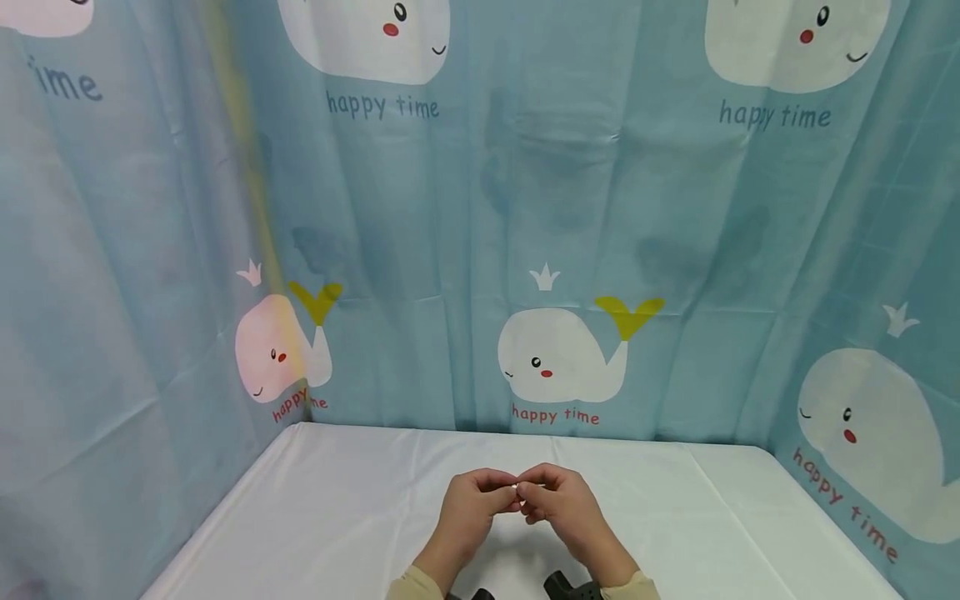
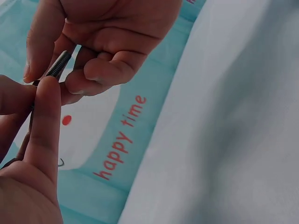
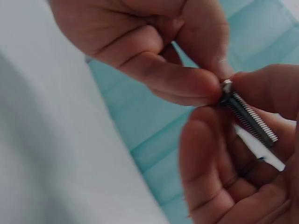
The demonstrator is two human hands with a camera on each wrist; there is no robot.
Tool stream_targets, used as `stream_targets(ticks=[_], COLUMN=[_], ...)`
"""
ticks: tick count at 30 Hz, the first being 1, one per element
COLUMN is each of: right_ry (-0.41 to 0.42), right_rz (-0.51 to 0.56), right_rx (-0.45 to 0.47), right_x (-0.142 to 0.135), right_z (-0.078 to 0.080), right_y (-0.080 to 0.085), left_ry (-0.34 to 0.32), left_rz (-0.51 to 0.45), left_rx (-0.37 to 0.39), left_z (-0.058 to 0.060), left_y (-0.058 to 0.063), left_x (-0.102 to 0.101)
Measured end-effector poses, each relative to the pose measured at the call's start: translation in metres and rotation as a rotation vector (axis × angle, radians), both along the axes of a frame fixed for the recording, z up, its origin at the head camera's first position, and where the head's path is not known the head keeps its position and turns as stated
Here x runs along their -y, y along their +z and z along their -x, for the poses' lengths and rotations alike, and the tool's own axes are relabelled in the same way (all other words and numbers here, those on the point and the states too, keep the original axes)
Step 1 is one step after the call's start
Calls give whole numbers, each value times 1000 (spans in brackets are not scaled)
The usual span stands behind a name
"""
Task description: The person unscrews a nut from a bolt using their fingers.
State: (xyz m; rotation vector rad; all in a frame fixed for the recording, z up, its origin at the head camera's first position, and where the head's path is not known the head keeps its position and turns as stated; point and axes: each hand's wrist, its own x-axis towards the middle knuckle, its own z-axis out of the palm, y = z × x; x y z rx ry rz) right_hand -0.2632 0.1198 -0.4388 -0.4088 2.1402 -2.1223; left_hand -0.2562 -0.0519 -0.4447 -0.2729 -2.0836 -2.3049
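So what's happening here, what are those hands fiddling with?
Somebody's left hand and right hand meet above a white-covered table, pinching a small threaded bolt near one end. Its threaded length sticks out past the fingers. A shiny bit at the pinched end could be a nut, but the fingers hide too much to tell.

Ridged, glinting metal screw (image 3: 251, 119) and matt, lightly creased tablecloth (image 1: 315, 517).

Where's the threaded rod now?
Right wrist view: the threaded rod is right of centre, pinched where the left hand meets the right hand.
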Motion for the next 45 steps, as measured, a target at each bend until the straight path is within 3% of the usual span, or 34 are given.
stream_targets(ticks=[5,11,28,34,45], right_ry=[12,-5,-43,-79,-77], right_rz=[-56,-92,-8,-44,-93], right_rx=[-24,-53,23,49,-26], right_x=[2,5,14,11,7], right_z=[-6,-15,-17,-20,-23], right_y=[16,25,23,29,36], left_ry=[13,22,43,39,17], left_rz=[34,68,70,50,47], left_rx=[-48,-55,-64,-57,-62], left_z=[-7,-13,-10,-11,-14], left_y=[14,20,21,23,27], left_x=[2,6,9,8,5])
